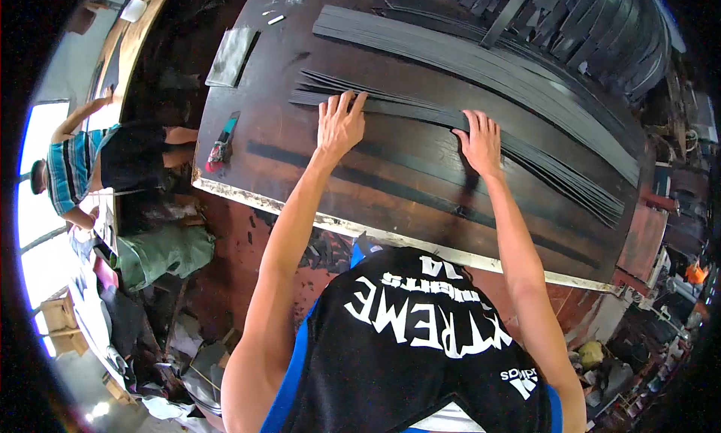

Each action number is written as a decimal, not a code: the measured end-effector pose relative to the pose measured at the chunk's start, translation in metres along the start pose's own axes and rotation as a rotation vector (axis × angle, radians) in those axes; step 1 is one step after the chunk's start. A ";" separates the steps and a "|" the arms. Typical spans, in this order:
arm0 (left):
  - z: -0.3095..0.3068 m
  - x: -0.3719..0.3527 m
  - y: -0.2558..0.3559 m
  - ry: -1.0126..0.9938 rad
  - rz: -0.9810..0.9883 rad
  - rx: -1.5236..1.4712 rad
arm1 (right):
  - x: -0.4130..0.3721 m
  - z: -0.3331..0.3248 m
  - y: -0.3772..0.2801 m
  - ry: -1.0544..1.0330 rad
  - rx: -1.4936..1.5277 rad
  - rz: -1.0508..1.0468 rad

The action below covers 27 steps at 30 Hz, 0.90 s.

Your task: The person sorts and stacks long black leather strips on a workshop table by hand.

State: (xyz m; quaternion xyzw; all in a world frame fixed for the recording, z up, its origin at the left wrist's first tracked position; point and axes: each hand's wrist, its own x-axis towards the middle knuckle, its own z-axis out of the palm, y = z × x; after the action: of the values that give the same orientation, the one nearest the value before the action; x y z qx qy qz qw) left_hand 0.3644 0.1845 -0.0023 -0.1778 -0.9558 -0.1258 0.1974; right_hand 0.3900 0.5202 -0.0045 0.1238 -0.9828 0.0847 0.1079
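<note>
A bundle of long, thin dark strips [409, 108] lies across the dark tabletop, its layers fanned apart at both ends. My left hand [342, 123] rests on the bundle near its left end, fingers spread over the top. Farther right, my right hand [479, 140] is closed round the strips, thumb apart from the fingers on the near side. Beyond the bundle lies a wider stack of long grey strips [451, 57], which neither hand touches.
A red and teal cutter [222, 141] and a grey folded sheet [230, 57] lie at the table's left. White chalk [276, 20] is near the far edge. Dark coiled strips [601, 27] are piled at back right. Another person [75, 166] stands at a bench on the left.
</note>
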 end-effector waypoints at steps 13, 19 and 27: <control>-0.019 0.019 0.002 -0.119 0.057 0.008 | -0.001 -0.001 0.003 0.114 0.071 -0.048; -0.019 0.022 0.004 -0.241 0.036 -0.024 | -0.003 -0.002 0.001 0.077 0.075 -0.019; -0.010 0.024 -0.029 -0.182 0.225 -0.052 | -0.001 -0.007 -0.004 0.062 0.036 -0.033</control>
State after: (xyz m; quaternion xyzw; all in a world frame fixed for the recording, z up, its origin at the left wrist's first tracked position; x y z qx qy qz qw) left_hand 0.3354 0.1620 0.0118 -0.2996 -0.9402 -0.1111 0.1179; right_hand 0.3931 0.5183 0.0022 0.1393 -0.9751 0.1043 0.1374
